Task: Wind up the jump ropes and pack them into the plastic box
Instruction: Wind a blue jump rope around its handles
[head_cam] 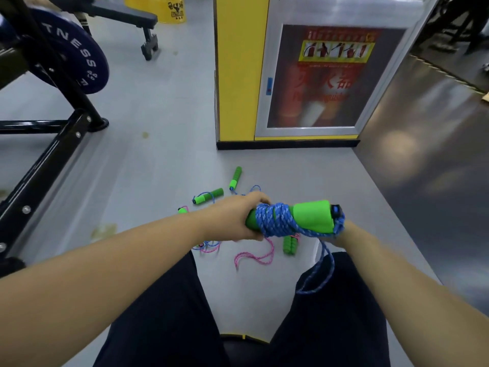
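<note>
My left hand point(238, 218) grips the left end of a pair of green foam handles point(312, 215) held level above the floor. Blue rope point(277, 219) is coiled several times around them. My right hand point(341, 234) is mostly hidden behind the handles' right end and holds the rope there; a loose blue loop point(321, 274) hangs below it over my right leg. On the floor beyond lie another blue rope with two green handles point(209, 196) point(235, 177) and a pink rope point(254, 256) with a green handle point(288, 245). No plastic box is in view.
A yellow pillar with a fire-extinguisher cabinet point(317, 78) stands straight ahead. A black rack carrying a blue weight plate point(76, 56) fills the left side. A bench point(127, 19) and a yellow bucket point(161, 7) are at the back. Grey floor surrounds the ropes.
</note>
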{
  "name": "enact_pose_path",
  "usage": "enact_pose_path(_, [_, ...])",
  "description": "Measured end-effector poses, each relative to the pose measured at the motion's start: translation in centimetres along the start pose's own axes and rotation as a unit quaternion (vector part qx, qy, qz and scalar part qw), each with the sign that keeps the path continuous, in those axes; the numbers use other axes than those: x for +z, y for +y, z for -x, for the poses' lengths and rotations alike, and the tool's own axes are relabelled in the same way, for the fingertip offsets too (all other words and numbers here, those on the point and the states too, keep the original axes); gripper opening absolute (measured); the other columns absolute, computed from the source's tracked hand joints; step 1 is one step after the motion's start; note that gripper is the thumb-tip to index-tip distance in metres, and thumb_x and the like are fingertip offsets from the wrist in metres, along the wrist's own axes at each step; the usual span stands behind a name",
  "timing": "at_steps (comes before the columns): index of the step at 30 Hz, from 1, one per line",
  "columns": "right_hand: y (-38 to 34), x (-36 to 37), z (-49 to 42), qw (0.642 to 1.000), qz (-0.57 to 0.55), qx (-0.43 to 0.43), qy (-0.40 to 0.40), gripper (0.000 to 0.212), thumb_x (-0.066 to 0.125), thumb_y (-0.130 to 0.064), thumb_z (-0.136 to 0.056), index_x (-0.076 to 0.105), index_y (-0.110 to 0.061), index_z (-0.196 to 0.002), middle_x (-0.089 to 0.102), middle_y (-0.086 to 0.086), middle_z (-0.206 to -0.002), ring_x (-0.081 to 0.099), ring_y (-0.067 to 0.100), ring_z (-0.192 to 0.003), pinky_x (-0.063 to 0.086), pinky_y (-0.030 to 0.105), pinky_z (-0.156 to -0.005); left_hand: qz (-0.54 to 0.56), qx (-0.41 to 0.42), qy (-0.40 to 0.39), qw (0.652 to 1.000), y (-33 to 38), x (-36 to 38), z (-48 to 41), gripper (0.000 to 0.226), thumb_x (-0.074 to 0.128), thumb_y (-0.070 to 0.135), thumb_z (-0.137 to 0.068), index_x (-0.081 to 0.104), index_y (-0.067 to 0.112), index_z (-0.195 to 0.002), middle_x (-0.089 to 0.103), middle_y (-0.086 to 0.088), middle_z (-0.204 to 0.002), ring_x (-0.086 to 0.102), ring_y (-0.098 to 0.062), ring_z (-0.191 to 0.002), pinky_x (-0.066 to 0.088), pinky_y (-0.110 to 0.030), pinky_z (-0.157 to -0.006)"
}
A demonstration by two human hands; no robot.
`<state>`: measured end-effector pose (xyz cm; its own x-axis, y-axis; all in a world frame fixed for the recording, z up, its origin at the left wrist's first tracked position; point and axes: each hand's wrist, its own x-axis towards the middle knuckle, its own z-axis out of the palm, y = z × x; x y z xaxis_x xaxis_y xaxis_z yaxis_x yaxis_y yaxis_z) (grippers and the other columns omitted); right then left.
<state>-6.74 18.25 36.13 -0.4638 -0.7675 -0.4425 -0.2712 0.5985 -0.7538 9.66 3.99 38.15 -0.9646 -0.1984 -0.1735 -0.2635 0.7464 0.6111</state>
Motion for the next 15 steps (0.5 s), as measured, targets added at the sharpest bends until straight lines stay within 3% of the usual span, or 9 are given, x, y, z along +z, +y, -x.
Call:
enact_pose_path(2, [1.2,0.7,0.8,0.994,0.103,-0.015,-0.017,0.015,0.048,-0.025,-0.096,0.055,-0.013,-0.092,0.046,-0.013,-0.065,0.041,0.004,-0.060,0.035,0.010,-0.050,0.045,-0.017,0.017,0.999,-0.3,-0.2,-0.1,0.061,0.076,0.028,-0.075,0.043,0.032,-0.125,0.064,0.006,-0.106,0.064,-0.018,-0.091,0.052,-0.032,-0.082])
enact_pose_path(4, [1.4,1.4,1.7,0.981,0.180,-0.067,-0.031,0.028,0.045,-0.031,-0.097,0.065,-0.014,-0.106,0.053,-0.002,-0.074,0.048,0.012,-0.071,0.034,0.014,-0.057,0.081,-0.044,0.052,0.994,-0.4,-0.6,-0.5,0.061,0.077,0.028,-0.075,0.046,0.031,-0.127,0.062,0.007,-0.103,0.062,-0.016,-0.090,0.050,-0.027,-0.080])
enact_pose_path(7, [2.2,2.1,2.0,0.966,0.246,-0.078,-0.012,0.035,0.041,-0.036,-0.098,0.062,-0.012,-0.110,0.064,0.010,-0.101,0.055,0.023,-0.092,0.041,0.029,-0.080,0.169,-0.124,0.096,0.973,-0.7,-1.2,-1.2,0.051,0.076,0.022,-0.076,0.050,0.023,-0.119,0.062,-0.001,-0.097,0.061,-0.018,-0.084,0.053,-0.028,-0.073])
enact_pose_path(9, [2.6,2.2,2.2,0.944,0.313,-0.099,0.027,0.037,0.037,-0.040,-0.098,0.058,-0.011,-0.104,0.063,0.007,-0.095,0.057,0.027,-0.093,0.044,0.037,-0.080,0.227,-0.167,0.107,0.953,-1.1,-1.4,-1.7,0.040,0.075,0.016,-0.077,0.050,0.019,-0.108,0.061,-0.004,-0.087,0.061,-0.018,-0.071,0.056,-0.029,-0.060])
enact_pose_path(12, [1.1,2.2,3.1,0.877,0.444,-0.171,0.059,0.034,0.032,-0.045,-0.097,0.050,-0.018,-0.102,0.059,0.004,-0.095,0.057,0.028,-0.094,0.042,0.036,-0.074,0.119,-0.208,0.099,0.966,-1.6,-1.4,-2.3,0.035,0.071,0.019,-0.079,0.048,0.017,-0.106,0.056,-0.002,-0.080,0.056,-0.017,-0.063,0.050,-0.024,-0.048])
enact_pose_path(15, [-1.9,1.9,4.0,0.819,0.518,-0.243,0.052,0.034,0.030,-0.045,-0.098,0.050,-0.021,-0.112,0.061,0.000,-0.108,0.057,0.025,-0.099,0.037,0.032,-0.069,-0.109,-0.212,0.043,0.970,-1.0,-0.8,-2.6,0.037,0.063,0.026,-0.082,0.050,0.013,-0.114,0.059,-0.004,-0.096,0.057,-0.023,-0.082,0.046,-0.030,-0.065])
